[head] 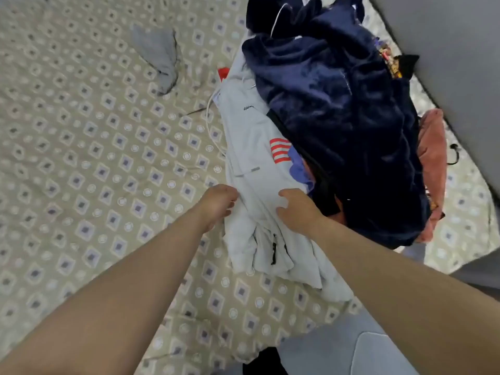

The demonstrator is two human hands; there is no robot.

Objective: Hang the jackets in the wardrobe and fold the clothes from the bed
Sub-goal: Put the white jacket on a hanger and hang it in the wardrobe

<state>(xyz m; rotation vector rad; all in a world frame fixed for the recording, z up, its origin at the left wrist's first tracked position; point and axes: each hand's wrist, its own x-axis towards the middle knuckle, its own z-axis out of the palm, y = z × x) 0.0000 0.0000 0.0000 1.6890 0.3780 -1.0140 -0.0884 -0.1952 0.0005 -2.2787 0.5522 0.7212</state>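
Note:
A pale grey jacket (254, 147) with red stripes and black zips lies crumpled on the patterned bed (94, 158). My left hand (217, 204) grips its left edge with curled fingers. My right hand (296, 209) lies on top of the jacket a little to the right, fingers curled into the cloth. A dark blue velvet garment (338, 112) is heaped over the jacket's right side. Beneath that heap a pink garment (433, 147) sticks out at the right.
A small grey cloth (159, 58) lies alone on the bed at the upper middle. A scrap of red fabric (223, 73) peeks from under the pile. A grey wall or panel (454, 50) borders the bed at the right. Grey floor (338, 347) shows at the bottom.

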